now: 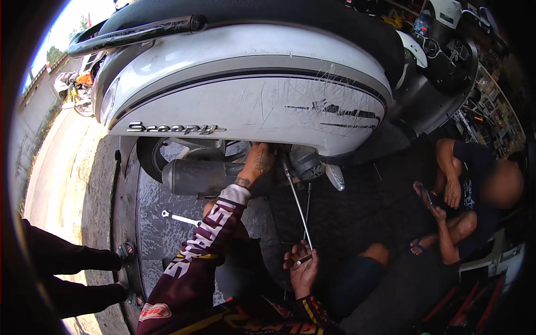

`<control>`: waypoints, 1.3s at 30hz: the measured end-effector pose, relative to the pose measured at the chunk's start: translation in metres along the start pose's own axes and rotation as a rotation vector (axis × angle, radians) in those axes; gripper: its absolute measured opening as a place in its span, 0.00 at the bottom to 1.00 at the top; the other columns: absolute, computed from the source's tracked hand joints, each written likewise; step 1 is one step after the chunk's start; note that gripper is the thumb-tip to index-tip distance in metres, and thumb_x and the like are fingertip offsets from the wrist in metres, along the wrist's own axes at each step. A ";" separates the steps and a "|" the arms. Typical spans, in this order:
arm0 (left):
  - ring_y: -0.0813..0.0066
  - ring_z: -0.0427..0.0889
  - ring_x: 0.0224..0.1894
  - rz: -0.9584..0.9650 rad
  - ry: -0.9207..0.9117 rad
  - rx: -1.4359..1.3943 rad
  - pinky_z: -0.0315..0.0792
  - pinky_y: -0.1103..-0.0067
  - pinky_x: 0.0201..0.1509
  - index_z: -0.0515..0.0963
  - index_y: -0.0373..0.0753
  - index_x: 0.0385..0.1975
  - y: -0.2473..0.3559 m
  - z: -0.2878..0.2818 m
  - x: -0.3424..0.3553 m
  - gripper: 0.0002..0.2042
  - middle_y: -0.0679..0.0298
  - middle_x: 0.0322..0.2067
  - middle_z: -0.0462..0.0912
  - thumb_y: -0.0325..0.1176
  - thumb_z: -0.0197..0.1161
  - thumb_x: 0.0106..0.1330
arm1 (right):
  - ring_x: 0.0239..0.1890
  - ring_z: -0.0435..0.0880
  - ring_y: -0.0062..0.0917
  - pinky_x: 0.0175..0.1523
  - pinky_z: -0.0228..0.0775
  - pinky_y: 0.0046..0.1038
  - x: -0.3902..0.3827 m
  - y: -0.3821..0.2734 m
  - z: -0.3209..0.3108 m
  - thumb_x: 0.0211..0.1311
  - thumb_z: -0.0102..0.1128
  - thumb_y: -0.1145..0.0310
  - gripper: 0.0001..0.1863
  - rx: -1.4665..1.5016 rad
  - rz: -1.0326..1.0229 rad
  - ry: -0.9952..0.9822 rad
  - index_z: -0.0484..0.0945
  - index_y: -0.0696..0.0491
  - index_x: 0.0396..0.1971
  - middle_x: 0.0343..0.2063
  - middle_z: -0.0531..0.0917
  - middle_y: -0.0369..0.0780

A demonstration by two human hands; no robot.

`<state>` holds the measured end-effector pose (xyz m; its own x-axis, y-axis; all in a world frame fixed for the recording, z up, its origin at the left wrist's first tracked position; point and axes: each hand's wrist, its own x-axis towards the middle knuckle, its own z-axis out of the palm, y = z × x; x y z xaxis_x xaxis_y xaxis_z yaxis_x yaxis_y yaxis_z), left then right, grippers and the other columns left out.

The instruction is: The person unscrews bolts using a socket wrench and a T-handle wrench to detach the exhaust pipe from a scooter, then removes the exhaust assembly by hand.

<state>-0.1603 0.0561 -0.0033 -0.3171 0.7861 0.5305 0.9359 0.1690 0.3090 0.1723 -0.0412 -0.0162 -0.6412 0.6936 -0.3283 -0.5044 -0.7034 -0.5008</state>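
Note:
A white scooter's scratched side panel (251, 106) spans the view above my hands. My left hand (258, 161) reaches up beneath the panel's lower edge, beside the dark exhaust muffler (201, 177); its fingers are hidden there. Palm up, my right hand (302, 271) has its fingers curled round the handle end of a long T-handle wrench (297, 196). The wrench's shiny shaft slants up to the underside of the scooter, near the engine, where its tip is hard to make out. Behind this shaft, a second thin rod (309, 204) shows against the dark floor.
A chrome wrench (181, 218) lies on the floor mat (153, 240) at left. Someone's legs (72, 254) stand at the left edge. At right sits another person (474, 195) holding a sandal (422, 194). Tools and parts (491, 106) hang behind; an orange motorbike (81, 84) stands outside.

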 end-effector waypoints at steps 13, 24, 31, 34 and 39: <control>0.58 0.74 0.42 -0.198 -0.433 -0.163 0.68 0.70 0.48 0.72 0.33 0.40 -0.055 0.009 0.018 0.12 0.52 0.38 0.76 0.33 0.56 0.60 | 0.32 0.77 0.24 0.44 0.71 0.28 0.005 -0.031 -0.024 0.63 0.47 0.71 0.23 -0.671 -0.156 -0.087 0.57 0.57 0.57 0.26 0.76 0.39; 0.72 0.75 0.29 -0.554 0.522 -0.564 0.68 0.77 0.35 0.71 0.32 0.34 0.053 -0.034 -0.025 0.09 0.59 0.27 0.77 0.32 0.58 0.61 | 0.27 0.75 0.22 0.43 0.71 0.30 0.017 -0.037 -0.029 0.64 0.48 0.66 0.19 -0.567 -0.065 0.017 0.67 0.61 0.51 0.20 0.73 0.35; 0.83 0.74 0.25 -1.084 0.406 -1.215 0.64 0.86 0.24 0.71 0.42 0.35 0.137 0.006 -0.169 0.08 0.70 0.25 0.74 0.37 0.58 0.62 | 0.20 0.68 0.17 0.37 0.69 0.29 -0.004 -0.044 -0.028 0.64 0.50 0.63 0.17 -0.397 -0.134 0.138 0.72 0.62 0.43 0.12 0.63 0.30; 0.72 0.76 0.28 -1.162 0.153 -1.059 0.69 0.79 0.29 0.72 0.39 0.34 0.139 0.072 -0.204 0.08 0.63 0.28 0.76 0.34 0.61 0.59 | 0.19 0.65 0.15 0.35 0.67 0.27 -0.024 -0.058 -0.048 0.63 0.51 0.62 0.17 -0.348 -0.124 0.283 0.73 0.62 0.42 0.12 0.61 0.28; 0.46 0.78 0.34 -0.787 -0.254 -0.347 0.72 0.61 0.35 0.71 0.41 0.37 0.123 0.173 -0.274 0.11 0.51 0.35 0.77 0.38 0.57 0.58 | 0.18 0.62 0.14 0.33 0.65 0.25 -0.031 -0.052 -0.072 0.61 0.53 0.61 0.18 -0.337 -0.085 0.431 0.74 0.60 0.43 0.12 0.59 0.27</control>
<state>0.0687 -0.0359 -0.2472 -0.7653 0.6336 -0.1135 0.3498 0.5574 0.7529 0.2596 -0.0151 -0.0376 -0.2762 0.7965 -0.5379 -0.2855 -0.6024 -0.7453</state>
